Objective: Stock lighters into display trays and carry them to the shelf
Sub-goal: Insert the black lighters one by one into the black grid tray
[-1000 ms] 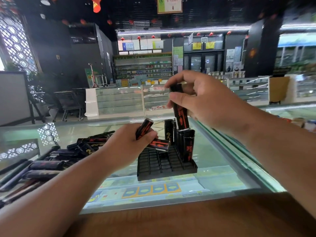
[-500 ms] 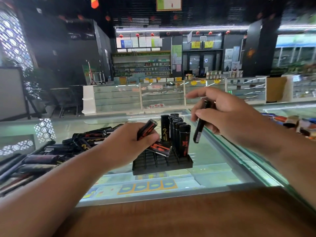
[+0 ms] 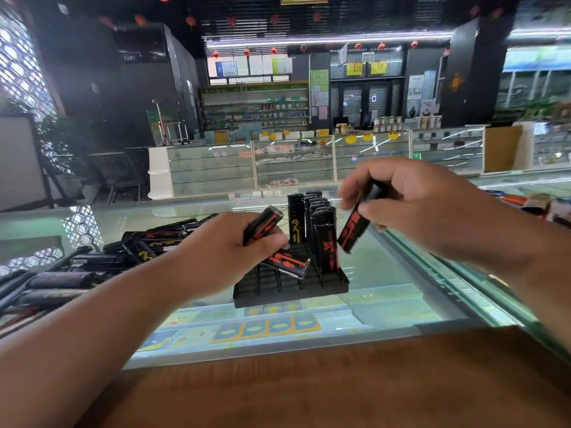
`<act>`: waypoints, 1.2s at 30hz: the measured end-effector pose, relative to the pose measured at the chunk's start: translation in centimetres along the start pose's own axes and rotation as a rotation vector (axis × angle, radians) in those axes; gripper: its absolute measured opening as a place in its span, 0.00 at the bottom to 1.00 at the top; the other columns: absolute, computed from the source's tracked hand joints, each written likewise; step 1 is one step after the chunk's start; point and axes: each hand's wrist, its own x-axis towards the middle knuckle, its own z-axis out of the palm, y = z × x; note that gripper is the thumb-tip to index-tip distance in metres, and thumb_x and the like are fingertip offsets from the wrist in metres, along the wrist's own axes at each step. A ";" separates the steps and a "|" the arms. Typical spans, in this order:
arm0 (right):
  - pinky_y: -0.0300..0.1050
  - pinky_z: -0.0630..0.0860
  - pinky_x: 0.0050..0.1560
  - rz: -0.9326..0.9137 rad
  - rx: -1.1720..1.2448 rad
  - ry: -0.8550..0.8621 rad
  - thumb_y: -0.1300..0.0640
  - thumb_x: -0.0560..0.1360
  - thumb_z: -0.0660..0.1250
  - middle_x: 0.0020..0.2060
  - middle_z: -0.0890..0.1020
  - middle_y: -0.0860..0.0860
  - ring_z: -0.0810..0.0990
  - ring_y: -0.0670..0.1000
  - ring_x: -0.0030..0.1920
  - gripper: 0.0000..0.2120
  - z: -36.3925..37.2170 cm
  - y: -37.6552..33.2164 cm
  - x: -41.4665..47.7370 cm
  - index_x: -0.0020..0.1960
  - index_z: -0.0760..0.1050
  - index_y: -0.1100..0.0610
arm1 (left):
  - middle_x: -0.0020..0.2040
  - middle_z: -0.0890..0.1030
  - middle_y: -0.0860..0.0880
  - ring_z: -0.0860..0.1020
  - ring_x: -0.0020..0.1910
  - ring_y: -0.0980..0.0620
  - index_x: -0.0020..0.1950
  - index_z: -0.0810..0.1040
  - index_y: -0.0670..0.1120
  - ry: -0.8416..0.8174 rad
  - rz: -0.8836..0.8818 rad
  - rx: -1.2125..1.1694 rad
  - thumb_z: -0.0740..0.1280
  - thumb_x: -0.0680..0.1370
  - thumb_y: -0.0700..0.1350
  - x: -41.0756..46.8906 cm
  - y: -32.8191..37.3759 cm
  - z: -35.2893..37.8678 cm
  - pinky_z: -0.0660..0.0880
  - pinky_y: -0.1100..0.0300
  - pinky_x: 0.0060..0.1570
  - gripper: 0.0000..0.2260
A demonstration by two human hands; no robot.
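Note:
A black gridded display tray (image 3: 287, 288) sits on the glass counter (image 3: 386, 273). Several black lighters (image 3: 321, 223) stand upright in its far right slots. My left hand (image 3: 222, 257) hovers over the tray's left side and grips two black lighters with red print (image 3: 278, 257), one pointing up, one lying across below the fingers. My right hand (image 3: 411, 205) is just right of the standing row and pinches one tilted black lighter with red print (image 3: 353, 228) by its top, its lower end close to the tray's right edge.
A loose heap of black lighters (image 3: 92, 264) lies on the glass at the left. A wooden ledge (image 3: 309, 390) runs along the near edge. Small packets (image 3: 537, 205) lie at the far right. Glass showcases (image 3: 293, 162) and shelves stand across the shop.
My right hand has put one lighter into the tray's row, taken another and brought it down beside the standing lighters. The left hand has held its two lighters nearly still.

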 end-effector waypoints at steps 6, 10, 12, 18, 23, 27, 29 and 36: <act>0.34 0.76 0.46 -0.005 -0.109 -0.016 0.63 0.76 0.66 0.44 0.82 0.38 0.79 0.39 0.47 0.15 -0.1 -0.3 -0.3 0.52 0.79 0.42 | 0.27 0.69 0.58 0.65 0.26 0.60 0.38 0.76 0.56 -0.009 0.013 -0.017 0.62 0.78 0.58 0.1 -0.2 0.2 0.63 0.66 0.29 0.12; 0.42 0.76 0.55 -0.039 -0.126 -0.038 0.63 0.76 0.66 0.44 0.83 0.36 0.80 0.39 0.48 0.15 -0.3 -0.4 -0.3 0.54 0.78 0.44 | 0.26 0.69 0.57 0.65 0.26 0.60 0.38 0.76 0.56 -0.010 0.019 -0.021 0.62 0.77 0.59 0.0 -0.2 0.1 0.64 0.66 0.29 0.11; 0.41 0.75 0.58 -0.058 -0.111 -0.036 0.62 0.76 0.67 0.43 0.84 0.37 0.80 0.38 0.49 0.12 -0.1 -0.4 -0.3 0.52 0.78 0.45 | 0.27 0.69 0.57 0.65 0.26 0.60 0.39 0.76 0.53 -0.013 0.025 -0.009 0.62 0.76 0.60 0.0 -0.3 0.1 0.63 0.66 0.29 0.14; 0.36 0.75 0.44 -0.110 -0.131 -0.018 0.59 0.74 0.71 0.41 0.82 0.37 0.79 0.43 0.40 0.10 0.4 0.0 -0.1 0.47 0.81 0.43 | 0.28 0.69 0.56 0.66 0.27 0.60 0.40 0.77 0.51 -0.018 0.015 0.009 0.60 0.74 0.63 0.0 -0.3 0.1 0.62 0.65 0.29 0.17; 0.30 0.71 0.41 -0.150 -0.181 0.010 0.58 0.73 0.72 0.41 0.75 0.29 0.76 0.43 0.39 0.10 0.7 0.0 0.2 0.47 0.81 0.42 | 0.27 0.70 0.56 0.66 0.26 0.60 0.39 0.77 0.53 -0.021 0.005 -0.009 0.61 0.75 0.62 -0.1 -0.2 0.2 0.63 0.66 0.28 0.14; 0.33 0.72 0.40 -0.158 -0.161 0.022 0.57 0.72 0.73 0.41 0.77 0.31 0.77 0.44 0.39 0.11 1.4 0.1 0.1 0.48 0.79 0.41 | 0.27 0.69 0.56 0.66 0.26 0.60 0.38 0.76 0.58 -0.024 -0.006 -0.034 0.62 0.77 0.60 -0.2 -0.1 0.2 0.63 0.67 0.28 0.11; 0.37 0.74 0.41 -0.148 -0.158 0.033 0.56 0.71 0.73 0.39 0.79 0.37 0.78 0.45 0.38 0.10 1.7 0.2 0.1 0.47 0.78 0.42 | 0.28 0.69 0.55 0.65 0.26 0.59 0.39 0.76 0.58 -0.026 -0.011 -0.045 0.62 0.77 0.59 -0.2 -0.1 0.2 0.63 0.67 0.28 0.10; 0.34 0.72 0.41 -0.155 -0.240 0.045 0.56 0.71 0.74 0.43 0.74 0.40 0.75 0.45 0.38 0.09 1.9 0.1 0.4 0.47 0.79 0.43 | 0.27 0.69 0.55 0.66 0.27 0.57 0.43 0.78 0.52 0.008 -0.039 -0.125 0.62 0.78 0.57 -0.2 0.1 0.0 0.63 0.64 0.29 0.12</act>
